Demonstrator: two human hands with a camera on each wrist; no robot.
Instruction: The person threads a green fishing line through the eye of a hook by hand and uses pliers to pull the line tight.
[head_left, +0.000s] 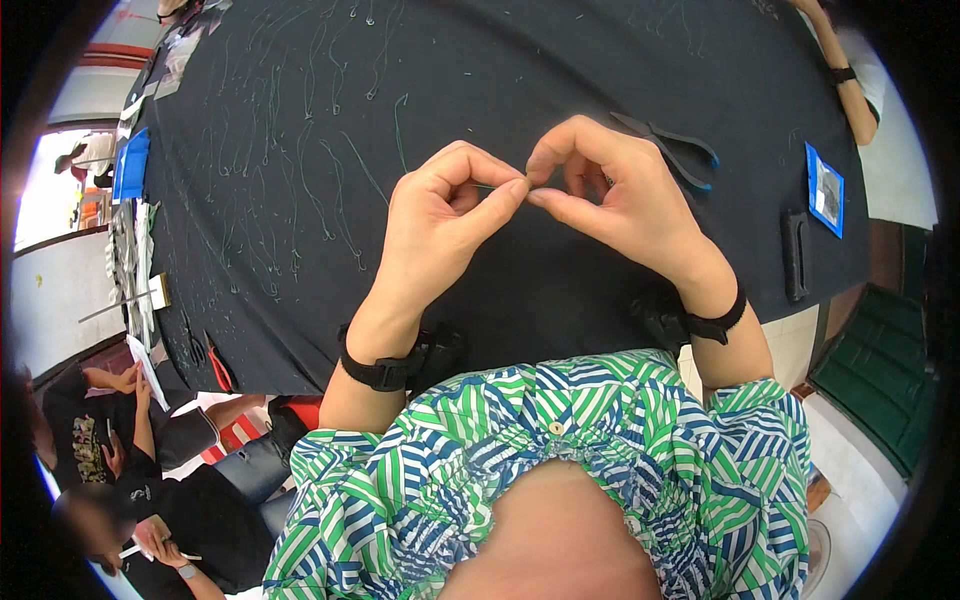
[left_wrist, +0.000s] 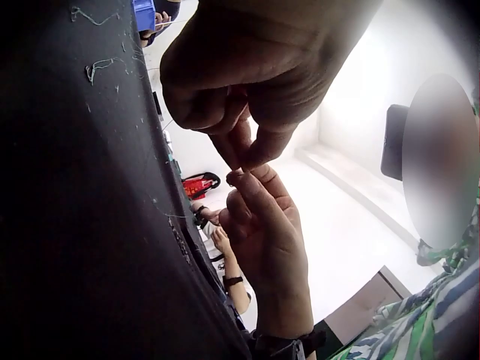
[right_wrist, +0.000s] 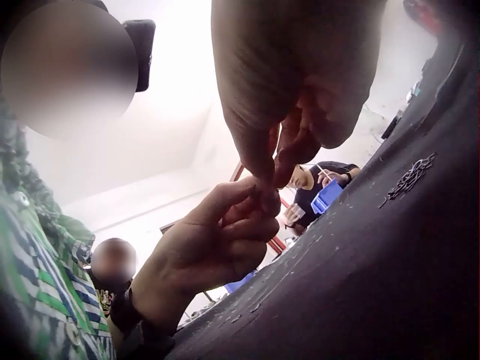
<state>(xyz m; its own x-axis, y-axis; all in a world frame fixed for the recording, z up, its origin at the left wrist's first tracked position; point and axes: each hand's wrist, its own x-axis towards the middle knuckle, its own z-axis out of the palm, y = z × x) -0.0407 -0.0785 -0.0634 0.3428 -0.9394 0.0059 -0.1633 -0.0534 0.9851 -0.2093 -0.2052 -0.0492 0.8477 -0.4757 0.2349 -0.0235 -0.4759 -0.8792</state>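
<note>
Both hands meet fingertip to fingertip above the black cloth [head_left: 470,300]. The left hand [head_left: 440,215] pinches a thin green thread between thumb and index finger; a short stretch of it shows near the fingertips. Thumb and index finger of the right hand [head_left: 630,195] pinch at the same spot, but what they grip is too small to make out. In the left wrist view the left hand [left_wrist: 247,67] is above and the right hand [left_wrist: 270,240] below, tips touching. The right wrist view shows the right hand [right_wrist: 300,82] over the left hand [right_wrist: 210,240].
Thread loops [head_left: 310,190] lie across the cloth's left part. Pliers [head_left: 670,145] lie beyond the right hand, red-handled cutters [head_left: 218,365] at the near left edge. A blue packet [head_left: 825,190] and a black case [head_left: 795,255] lie at right. Other people sit around the table.
</note>
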